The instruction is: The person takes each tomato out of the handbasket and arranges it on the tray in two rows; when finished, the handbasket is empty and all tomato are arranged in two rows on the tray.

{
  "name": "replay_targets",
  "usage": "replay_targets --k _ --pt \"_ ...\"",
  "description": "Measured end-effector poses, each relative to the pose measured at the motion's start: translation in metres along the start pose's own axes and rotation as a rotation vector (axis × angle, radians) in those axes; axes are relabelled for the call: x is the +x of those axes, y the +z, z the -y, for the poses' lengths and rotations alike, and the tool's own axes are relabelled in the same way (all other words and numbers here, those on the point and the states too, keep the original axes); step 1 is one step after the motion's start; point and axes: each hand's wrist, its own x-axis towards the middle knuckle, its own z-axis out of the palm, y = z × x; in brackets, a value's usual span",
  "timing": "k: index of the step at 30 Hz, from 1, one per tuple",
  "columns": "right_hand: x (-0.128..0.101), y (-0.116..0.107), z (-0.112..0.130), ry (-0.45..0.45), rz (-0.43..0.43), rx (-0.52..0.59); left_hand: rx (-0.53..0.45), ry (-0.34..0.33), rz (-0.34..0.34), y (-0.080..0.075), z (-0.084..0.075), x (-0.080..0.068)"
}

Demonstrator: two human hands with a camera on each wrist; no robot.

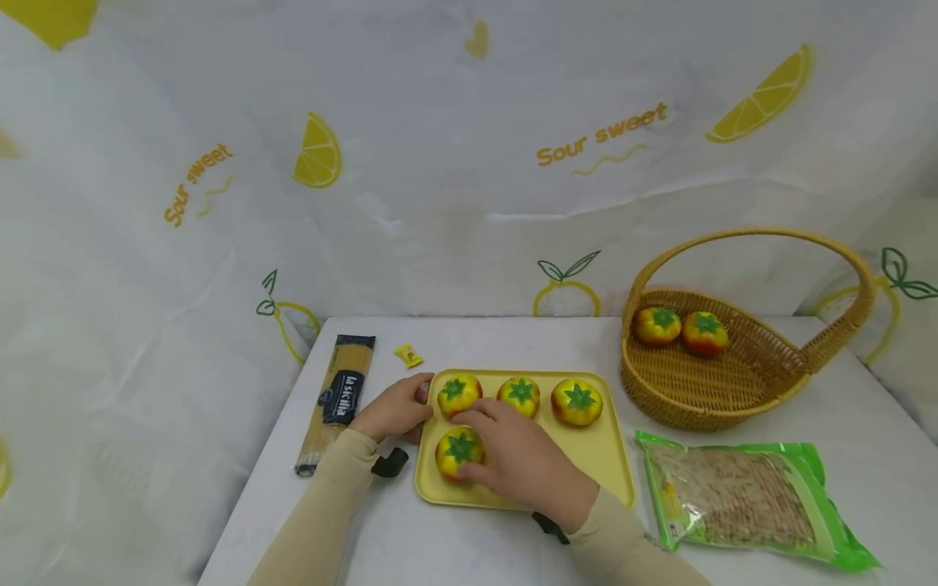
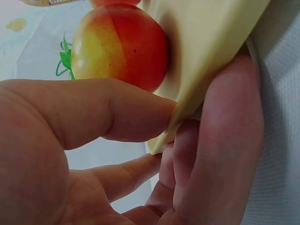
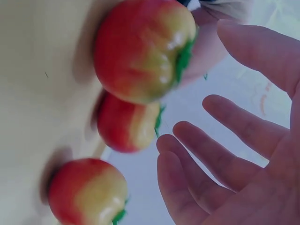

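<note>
Several red-and-yellow persimmons with green leafy tops sit on a pale yellow tray [image 1: 597, 468]. Three stand along its back, and one persimmon [image 1: 458, 454] is at the front left. At the tray's left edge my left hand [image 1: 392, 413] pinches the rim, thumb on top and fingers underneath, as the left wrist view shows beside a persimmon [image 2: 122, 49]. My right hand [image 1: 516, 456] hovers over the tray, just right of the front persimmon. In the right wrist view its fingers are spread and apart from the nearest persimmon [image 3: 140, 51]; nothing is held.
A wicker basket [image 1: 681, 415] with a tall handle holds two persimmons [image 1: 681, 330] at the back right. In front of it lies a green-edged plastic food bag [image 1: 740, 496]. Left of the tray are a spaghetti pack [image 1: 340, 395] and a small yellow wrapped sweet [image 1: 408, 356].
</note>
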Motion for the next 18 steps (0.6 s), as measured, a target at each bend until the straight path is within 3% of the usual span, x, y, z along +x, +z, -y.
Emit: replay_targets --k 6,10,18 --pt "-0.009 -0.032 -0.019 0.02 -0.093 0.016 0.015 -0.002 -0.02 0.001 0.004 0.0" --pt "-0.021 -0.06 -0.046 0.037 -0.166 -0.069 0.034 -0.003 -0.024 0.001 0.004 -0.003" --pt "-0.058 -0.133 -0.118 0.171 -0.149 -0.2 0.078 -0.004 -0.022 0.002 0.003 -0.001"
